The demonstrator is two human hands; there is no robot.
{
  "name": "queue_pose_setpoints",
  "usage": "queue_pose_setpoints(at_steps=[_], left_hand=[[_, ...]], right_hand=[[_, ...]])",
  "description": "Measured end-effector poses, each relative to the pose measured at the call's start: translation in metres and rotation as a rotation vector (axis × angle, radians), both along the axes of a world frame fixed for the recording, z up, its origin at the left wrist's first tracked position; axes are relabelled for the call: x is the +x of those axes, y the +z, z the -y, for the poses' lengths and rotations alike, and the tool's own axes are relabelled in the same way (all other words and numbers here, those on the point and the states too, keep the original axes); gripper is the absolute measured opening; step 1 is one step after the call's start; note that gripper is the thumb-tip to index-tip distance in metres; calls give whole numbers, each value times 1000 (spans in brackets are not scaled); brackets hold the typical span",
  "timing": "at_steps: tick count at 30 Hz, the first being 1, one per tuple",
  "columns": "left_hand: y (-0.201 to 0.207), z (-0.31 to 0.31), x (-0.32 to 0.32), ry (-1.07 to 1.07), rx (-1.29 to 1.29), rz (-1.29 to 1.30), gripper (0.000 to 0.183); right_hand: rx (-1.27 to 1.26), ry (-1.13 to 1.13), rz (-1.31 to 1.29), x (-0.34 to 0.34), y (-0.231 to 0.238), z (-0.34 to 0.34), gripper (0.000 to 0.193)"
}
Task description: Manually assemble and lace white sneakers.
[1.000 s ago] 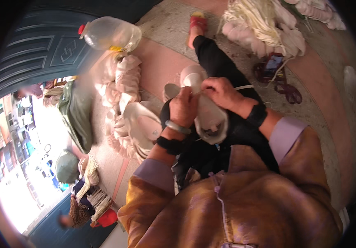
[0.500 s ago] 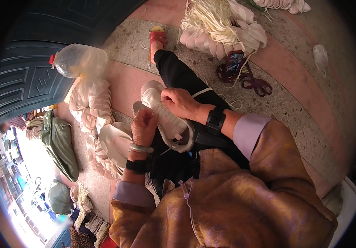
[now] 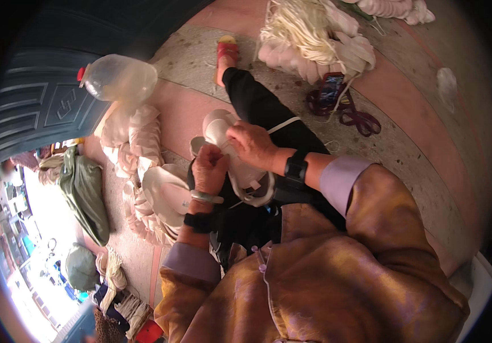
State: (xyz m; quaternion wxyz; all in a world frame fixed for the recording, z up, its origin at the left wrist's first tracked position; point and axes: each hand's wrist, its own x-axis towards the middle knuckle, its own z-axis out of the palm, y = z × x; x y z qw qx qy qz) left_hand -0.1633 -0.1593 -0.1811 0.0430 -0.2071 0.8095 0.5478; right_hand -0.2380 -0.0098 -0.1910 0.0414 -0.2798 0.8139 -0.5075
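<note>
Shirt: nearest me, my brown shirt (image 3: 337,280), its lavender cuffs (image 3: 337,180) turned back at both forearms.
Wrists: a pale bracelet (image 3: 206,197) and a black band (image 3: 198,223) on my left, a black watch-like band (image 3: 296,167) on my right.
Shoe: the pale shoe (image 3: 245,171) lies over my lap, its opening toward me and its rounded toe pointing away, with both my hands at its middle.
Left hand: my left hand (image 3: 209,166) is curled at the shoe's left side, thumb and fingertips pressed together; whether something thin sits between them I cannot tell.
Right hand: my right hand (image 3: 253,144) is bent over the front of the shoe, fingers bunched; they blur, so I cannot tell what they pinch.
Lace: a white lace (image 3: 285,124) crosses my black trouser leg (image 3: 263,103) near my right hand.
Left floor: another pale shoe (image 3: 169,191) is near my left forearm, beside a pile of pale shoe pieces (image 3: 143,134).
Right floor: a phone (image 3: 333,86) lies with a dark purple strap (image 3: 361,121).
Far side: my foot in a red slipper (image 3: 228,52), a bundle of cream laces (image 3: 303,28), and a big clear bottle (image 3: 121,78) with a red cap, near a dark blue door (image 3: 34,114).
</note>
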Motion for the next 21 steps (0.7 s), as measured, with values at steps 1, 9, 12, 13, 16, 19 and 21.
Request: queue_pose_setpoints(at_steps=[1,9,12,13,16,19,21], left_hand=[[2,-1,1,13,13,-3,18],[1,-6,-1,-13,6,-6,17],[8,-6,-2,-14,39,-44,18],[11,-6,-2,-10,38,-41,18],[24,-13,-3,20,-9,-46,17],[28,-15,-4,26,-145,-81,16],[26,-14,-4,23,-107,-72,15]], right_hand=[[-60,1,-35,-1,-4,0,7],[-92,79,74,-6,-2,-5,9],[-93,49,101,-5,-2,-5,14],[-95,52,104,-5,-3,-5,14],[-86,52,158,-5,0,-6,13],[-77,43,234,-7,3,-4,11],[-86,43,236,-8,1,-3,9]])
